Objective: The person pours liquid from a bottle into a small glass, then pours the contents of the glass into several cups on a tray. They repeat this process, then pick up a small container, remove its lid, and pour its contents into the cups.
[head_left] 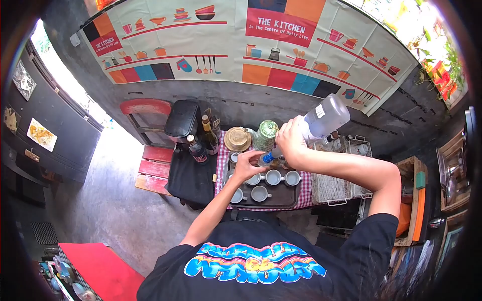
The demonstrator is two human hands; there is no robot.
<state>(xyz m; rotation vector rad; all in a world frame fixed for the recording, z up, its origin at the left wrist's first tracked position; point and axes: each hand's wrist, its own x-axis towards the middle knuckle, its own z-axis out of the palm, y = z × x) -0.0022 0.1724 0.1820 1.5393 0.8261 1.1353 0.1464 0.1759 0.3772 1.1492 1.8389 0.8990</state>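
Observation:
My right hand [292, 136] is wrapped round a large clear bottle [327, 118], tilted with its base up to the right and its neck down to the left. A blue piece [268, 158] shows at the low end, beside my left hand [248, 165]. The fingers of my left hand are curved round a small glass vessel [262, 161] below the bottle's neck. Below my hands, several white cups [273, 177] stand on a dark tray [282, 198]. What the cups contain is too small to tell.
A green-lidded glass jar [268, 131] and a round wooden lid [238, 139] stand behind the tray. Dark bottles [210, 135] are at the left on a black cloth [188, 175]. A wicker tray [331, 186] lies to the right. A red chair [153, 169] stands at left.

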